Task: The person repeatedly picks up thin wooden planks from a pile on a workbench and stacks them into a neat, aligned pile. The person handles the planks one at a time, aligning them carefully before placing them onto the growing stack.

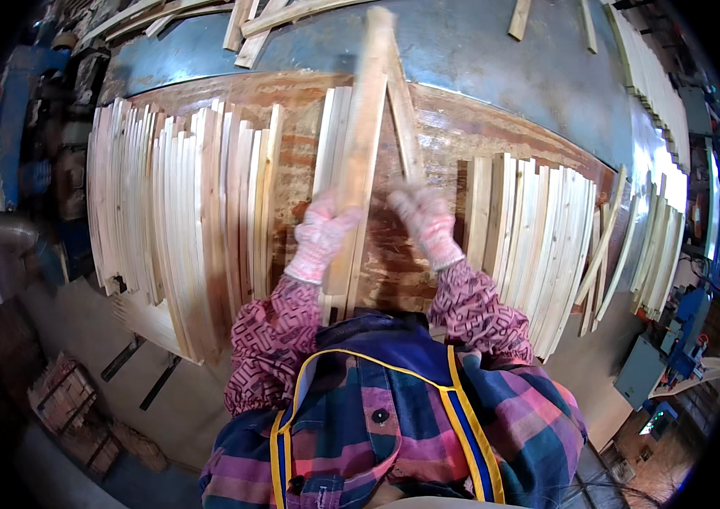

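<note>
A long pale wooden plank [364,127] is tilted up over the table, its far end blurred by motion. My left hand [323,236], in a pinkish-white knit glove, is closed around the plank's left edge. To the right, a thinner wooden strip [402,119] slants away behind the plank. At the near end of that strip is my gloved right hand [426,225]. Its fingers are smeared by motion, so I cannot see whether they grip the strip. Left of the plank, a few white wooden strips [333,140] lie side by side on the brown worn tabletop [296,161].
Rows of wooden strips lie at the left [177,195] and right [534,229]. Loose wood pieces [262,30] rest on a blue-grey metal surface [470,55] beyond. More strips [657,246] are stacked at the far right, near blue machinery [686,327].
</note>
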### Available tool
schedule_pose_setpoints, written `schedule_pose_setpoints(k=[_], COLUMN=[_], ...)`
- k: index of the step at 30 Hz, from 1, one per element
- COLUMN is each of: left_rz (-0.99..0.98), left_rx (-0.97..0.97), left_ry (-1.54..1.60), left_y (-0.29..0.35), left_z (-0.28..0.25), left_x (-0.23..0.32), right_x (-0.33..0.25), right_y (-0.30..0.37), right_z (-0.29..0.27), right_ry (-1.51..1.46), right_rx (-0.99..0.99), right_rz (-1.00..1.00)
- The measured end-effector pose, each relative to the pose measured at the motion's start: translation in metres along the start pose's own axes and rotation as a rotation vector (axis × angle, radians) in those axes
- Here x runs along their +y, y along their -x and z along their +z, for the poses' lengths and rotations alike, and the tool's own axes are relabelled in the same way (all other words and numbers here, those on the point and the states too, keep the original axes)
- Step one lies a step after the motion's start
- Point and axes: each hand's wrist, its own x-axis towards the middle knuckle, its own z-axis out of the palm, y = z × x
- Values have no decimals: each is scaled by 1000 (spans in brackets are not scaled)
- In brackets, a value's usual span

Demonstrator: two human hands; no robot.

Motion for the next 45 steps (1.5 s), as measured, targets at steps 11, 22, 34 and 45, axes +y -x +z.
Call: schedule_pose_setpoints(k=[11,22,34,45], left_rz=[-241,62,-263,160], left_rx=[108,198,-182,153], left_ry=[-4,-1081,-369,-883], left_y=[16,53,-35,3], left_z=[-108,-86,78,-26], left_x=[-14,-75,23,14], right_x=[37,79,74,59], right_y=[-52,14,29,-124], right_z=[-13,29,27,-33], right_ry=[-1129,-1165,229,-918], right_rx=[33,59,-294,147], right_rz=[461,488,-252,383])
